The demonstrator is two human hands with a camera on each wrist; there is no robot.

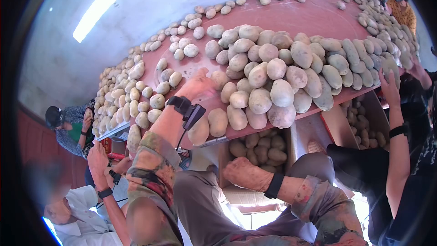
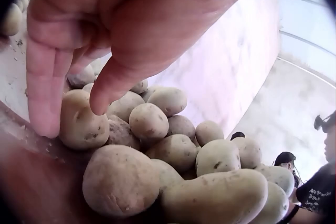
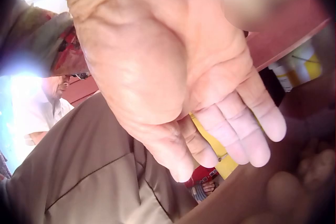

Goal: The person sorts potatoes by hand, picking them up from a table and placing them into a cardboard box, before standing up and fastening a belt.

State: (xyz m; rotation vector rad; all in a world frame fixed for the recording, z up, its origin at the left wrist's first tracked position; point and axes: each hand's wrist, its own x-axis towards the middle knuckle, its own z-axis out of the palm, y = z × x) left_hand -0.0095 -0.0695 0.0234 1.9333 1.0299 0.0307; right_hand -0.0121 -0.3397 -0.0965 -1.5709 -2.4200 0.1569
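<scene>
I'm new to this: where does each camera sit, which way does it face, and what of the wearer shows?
Head: on the wearer's head, facing forward and down over a table of potatoes; left hand, right hand, patterned sleeves and trousers show.
Left wrist: on that wrist, facing past the left hand towards heaped potatoes and a pale wall; only that hand shows.
Right wrist: on that wrist, facing the right hand's palm, with trousers beyond.
Shared: head and right wrist both show the right hand and trousers.

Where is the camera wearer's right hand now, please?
In the head view, the right hand is low and just right of centre, by the near side of the potato box, below the table.
</scene>
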